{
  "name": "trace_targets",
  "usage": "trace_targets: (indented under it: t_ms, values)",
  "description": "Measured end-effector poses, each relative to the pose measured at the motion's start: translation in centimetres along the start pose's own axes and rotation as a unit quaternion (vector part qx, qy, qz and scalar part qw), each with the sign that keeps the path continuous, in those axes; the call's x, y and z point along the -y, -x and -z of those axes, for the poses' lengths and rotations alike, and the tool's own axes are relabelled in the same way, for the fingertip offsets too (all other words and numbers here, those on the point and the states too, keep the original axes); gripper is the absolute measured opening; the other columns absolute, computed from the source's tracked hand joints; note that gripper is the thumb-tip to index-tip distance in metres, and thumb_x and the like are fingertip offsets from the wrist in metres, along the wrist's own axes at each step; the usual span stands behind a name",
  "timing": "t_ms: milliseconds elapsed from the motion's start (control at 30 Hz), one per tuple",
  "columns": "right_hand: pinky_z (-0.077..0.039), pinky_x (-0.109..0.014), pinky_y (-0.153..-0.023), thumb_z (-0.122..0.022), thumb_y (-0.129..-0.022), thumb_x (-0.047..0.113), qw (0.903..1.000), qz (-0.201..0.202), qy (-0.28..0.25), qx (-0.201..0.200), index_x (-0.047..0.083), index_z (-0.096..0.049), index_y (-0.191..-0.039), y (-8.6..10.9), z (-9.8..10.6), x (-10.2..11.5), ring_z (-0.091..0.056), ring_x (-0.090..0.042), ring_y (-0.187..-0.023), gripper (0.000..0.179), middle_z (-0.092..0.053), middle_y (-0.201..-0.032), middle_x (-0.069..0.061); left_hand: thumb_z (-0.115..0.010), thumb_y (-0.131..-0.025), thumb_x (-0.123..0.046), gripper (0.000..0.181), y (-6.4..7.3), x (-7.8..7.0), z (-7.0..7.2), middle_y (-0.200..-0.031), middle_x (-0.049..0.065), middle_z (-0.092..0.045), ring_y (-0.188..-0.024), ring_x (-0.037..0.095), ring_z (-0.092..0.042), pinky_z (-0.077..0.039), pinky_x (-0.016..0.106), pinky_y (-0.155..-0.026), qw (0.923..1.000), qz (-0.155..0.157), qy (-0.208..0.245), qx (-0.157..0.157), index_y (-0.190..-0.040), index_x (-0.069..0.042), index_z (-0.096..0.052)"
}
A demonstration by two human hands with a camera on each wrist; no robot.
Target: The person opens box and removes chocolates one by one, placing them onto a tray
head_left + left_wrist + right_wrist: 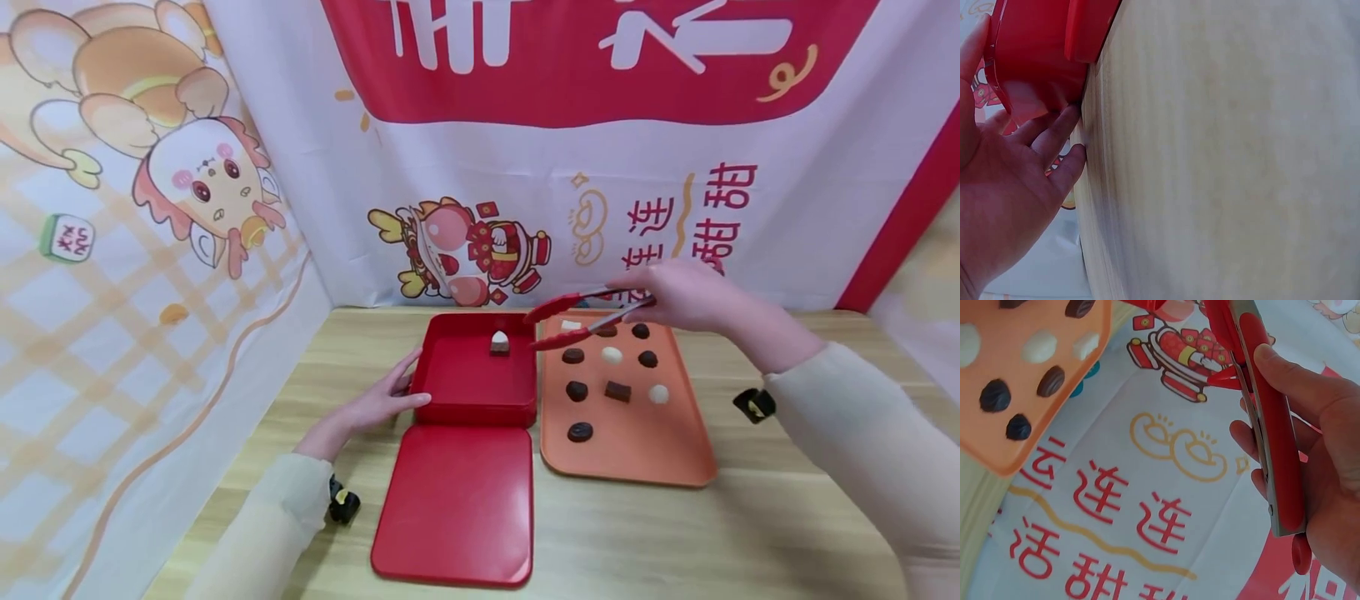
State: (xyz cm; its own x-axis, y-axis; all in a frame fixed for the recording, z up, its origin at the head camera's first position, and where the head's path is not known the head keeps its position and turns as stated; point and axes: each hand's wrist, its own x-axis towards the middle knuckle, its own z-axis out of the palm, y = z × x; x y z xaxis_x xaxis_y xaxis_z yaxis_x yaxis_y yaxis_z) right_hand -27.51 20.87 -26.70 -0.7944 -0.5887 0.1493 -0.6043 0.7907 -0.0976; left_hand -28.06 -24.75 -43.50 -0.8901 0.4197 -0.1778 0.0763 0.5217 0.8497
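My right hand holds a pair of red-tipped metal tongs, thumb on one red grip and fingers behind. Spread apart and holding nothing, the tong tips hover around the red box's right rim, beside the orange tray. My left hand rests against the left side of the open red box, its fingers fairly straight and its thumb by the front corner. A white-topped brown chocolate sits inside toward the back right. Several dark, brown and white chocolates, including a rectangular brown chocolate, lie on the tray.
The red lid lies flat on the wooden table, in front of the box. Printed cloth hangs behind the table and on its left side. Black wrist devices show by both sleeves.
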Motion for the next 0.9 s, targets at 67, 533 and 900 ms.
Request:
trace_targets:
  t_ms: [67,533,900]
  values:
    - [-0.054,-0.043,-0.077,-0.083,-0.078,0.019,0.9999,-0.001,0.012,0.002,0.014,-0.068,-0.126,-0.7,0.1,0.2,-0.067,-0.024,-0.096,0.050,-0.070,-0.110,-0.006,-0.065,-0.093,-0.035,0.088,-0.3,-0.3,0.0,-0.157,0.019,-0.021,-0.141,0.039,-0.024,-0.028,0.058,-0.108,1.0000,-0.005,0.004,-0.001,-0.157,-0.030,-0.005]
    - [-0.051,-0.043,-0.080,-0.080,-0.082,0.025,0.9973,0.017,0.059,0.039,0.013,-0.065,-0.129,-4.9,-1.9,2.6,-0.064,-0.025,-0.095,0.051,-0.068,-0.117,-0.008,-0.067,-0.092,-0.032,0.091,0.2,0.1,-0.1,-0.156,0.022,-0.023,-0.141,0.040,-0.024,-0.026,0.057,-0.109,0.9999,-0.011,0.009,0.003,-0.157,-0.029,-0.004]
    - [-0.052,-0.040,-0.079,-0.081,-0.081,0.026,0.9920,0.029,0.101,0.070,0.014,-0.069,-0.121,-7.2,-2.6,4.0,-0.064,-0.022,-0.093,0.043,-0.070,-0.110,-0.006,-0.067,-0.092,-0.036,0.090,0.1,0.1,0.0,-0.156,0.021,-0.022,-0.141,0.040,-0.024,-0.026,0.057,-0.109,0.9999,-0.013,-0.001,0.002,-0.157,-0.030,-0.004]
